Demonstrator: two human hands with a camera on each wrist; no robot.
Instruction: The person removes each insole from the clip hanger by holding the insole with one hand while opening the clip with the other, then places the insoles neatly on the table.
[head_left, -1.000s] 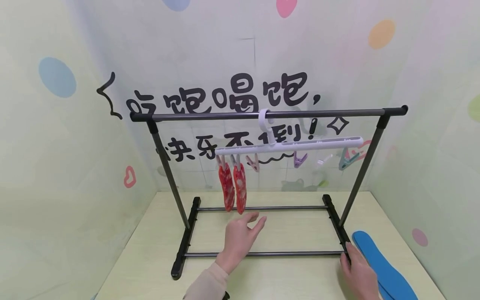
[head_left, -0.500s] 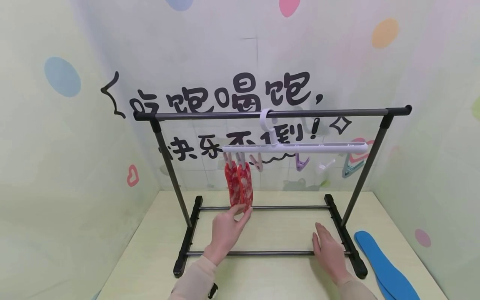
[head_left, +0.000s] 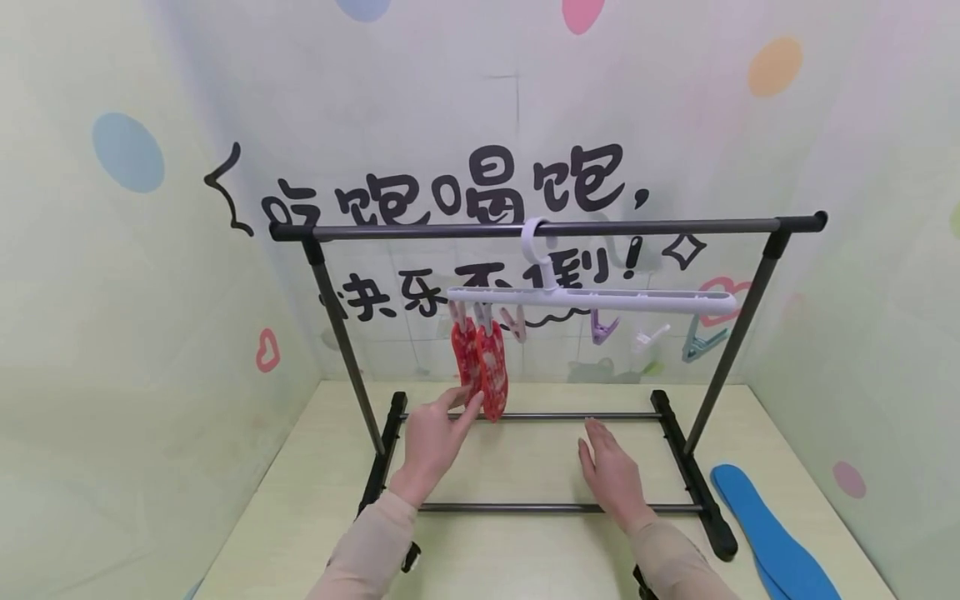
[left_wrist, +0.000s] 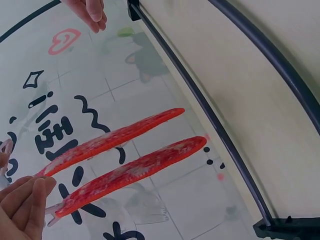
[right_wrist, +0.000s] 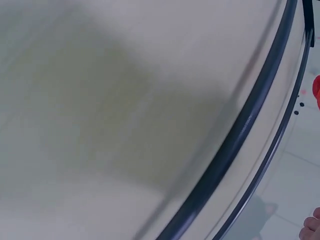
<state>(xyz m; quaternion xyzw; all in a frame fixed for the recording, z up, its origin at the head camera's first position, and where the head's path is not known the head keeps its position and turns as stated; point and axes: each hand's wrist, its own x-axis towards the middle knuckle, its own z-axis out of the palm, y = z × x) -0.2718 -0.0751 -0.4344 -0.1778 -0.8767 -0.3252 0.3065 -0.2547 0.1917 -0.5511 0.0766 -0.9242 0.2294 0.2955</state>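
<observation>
Two slim insoles with a red-and-white pattern hang side by side from clips (head_left: pixel 483 317) at the left of a pale lilac hanger (head_left: pixel 637 300). In the head view, my left hand (head_left: pixel 433 437) is at the lower part of the left insole (head_left: pixel 465 350), fingers and thumb reaching toward it. The left wrist view shows the lower ends of both insoles, the upper one (left_wrist: pixel 120 137) and the lower one (left_wrist: pixel 145 172), hanging free of the fingers. My right hand (head_left: pixel 613 475), fingers extended, is over the rack's front lower bar, holding nothing.
The hanger hooks over the top bar (head_left: pixel 412 232) of a black rack standing on the pale table (head_left: pixel 540 558). Pink, purple, white and teal clips hang from the hanger's other slots. Blue insoles (head_left: pixel 772 533) lie to the right, outside the rack. A patterned cloth wall surrounds the table.
My left hand went up to the insoles' lower ends, then shifted left. The hanger swung slightly and levelled. My right hand left the rack's right foot and moved inward to the left.
</observation>
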